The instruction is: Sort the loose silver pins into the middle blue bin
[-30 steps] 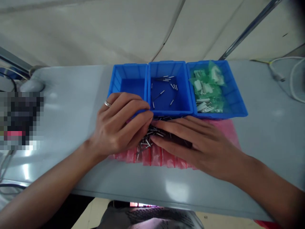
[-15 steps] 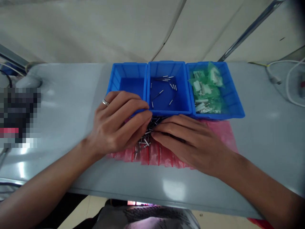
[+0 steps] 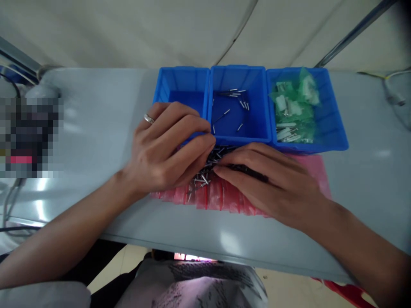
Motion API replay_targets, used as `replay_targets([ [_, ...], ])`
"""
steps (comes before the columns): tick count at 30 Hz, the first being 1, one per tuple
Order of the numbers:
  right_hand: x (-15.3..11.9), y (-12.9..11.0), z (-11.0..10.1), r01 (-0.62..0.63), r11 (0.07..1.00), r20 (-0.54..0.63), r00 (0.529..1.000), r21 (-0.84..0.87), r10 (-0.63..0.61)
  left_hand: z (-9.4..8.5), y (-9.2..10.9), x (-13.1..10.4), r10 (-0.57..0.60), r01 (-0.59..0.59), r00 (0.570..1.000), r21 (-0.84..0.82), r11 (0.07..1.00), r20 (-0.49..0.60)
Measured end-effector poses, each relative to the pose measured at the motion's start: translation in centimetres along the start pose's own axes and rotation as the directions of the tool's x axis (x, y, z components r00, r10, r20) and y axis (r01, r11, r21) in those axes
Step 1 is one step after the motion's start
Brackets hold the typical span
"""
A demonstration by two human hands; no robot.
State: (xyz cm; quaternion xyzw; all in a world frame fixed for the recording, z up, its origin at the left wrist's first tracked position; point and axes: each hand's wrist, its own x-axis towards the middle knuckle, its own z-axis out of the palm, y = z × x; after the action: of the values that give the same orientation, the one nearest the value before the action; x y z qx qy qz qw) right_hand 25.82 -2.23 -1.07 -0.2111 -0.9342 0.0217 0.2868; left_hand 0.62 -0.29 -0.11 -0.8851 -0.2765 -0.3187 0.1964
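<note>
Both of my hands rest on a heap of small metal pins [image 3: 203,177] lying on a pink plastic bag [image 3: 224,199] on the grey table. My left hand [image 3: 167,149], with a ring on one finger, curls over the left side of the heap, fingertips among the pins. My right hand [image 3: 269,179] lies flat over the right side, fingers pointing left and touching the pins. Just behind the heap stand three blue bins: the left bin [image 3: 167,90] looks bare, the middle bin [image 3: 257,102] holds several loose pins, the right bin [image 3: 334,124] holds green bags of white parts.
The grey table [image 3: 96,124] reaches left to a blurred-out patch [image 3: 28,137] with cables beside it. A white cable [image 3: 393,92] lies at the far right. A metal bar [image 3: 353,32] slants up behind the bins. My lap shows below the table's near edge.
The view has shifted so the bins sit higher and a little to the right. Both hands stay on the pin heap, fingers drawn slightly closer together.
</note>
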Motion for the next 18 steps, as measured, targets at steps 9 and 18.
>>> replay_targets([
  [9,0.7,-0.9,-2.1,-0.44,0.885,-0.223,0.857,0.153,0.465,0.0,0.4,0.5,0.121,-0.123,0.992,-0.091,0.988,-0.028],
  [18,0.7,-1.6,-1.9,-0.436,0.844,-0.206,0.836,0.312,0.508,-0.4,0.6,0.5,0.094,-0.101,0.992,-0.073,0.992,-0.086],
])
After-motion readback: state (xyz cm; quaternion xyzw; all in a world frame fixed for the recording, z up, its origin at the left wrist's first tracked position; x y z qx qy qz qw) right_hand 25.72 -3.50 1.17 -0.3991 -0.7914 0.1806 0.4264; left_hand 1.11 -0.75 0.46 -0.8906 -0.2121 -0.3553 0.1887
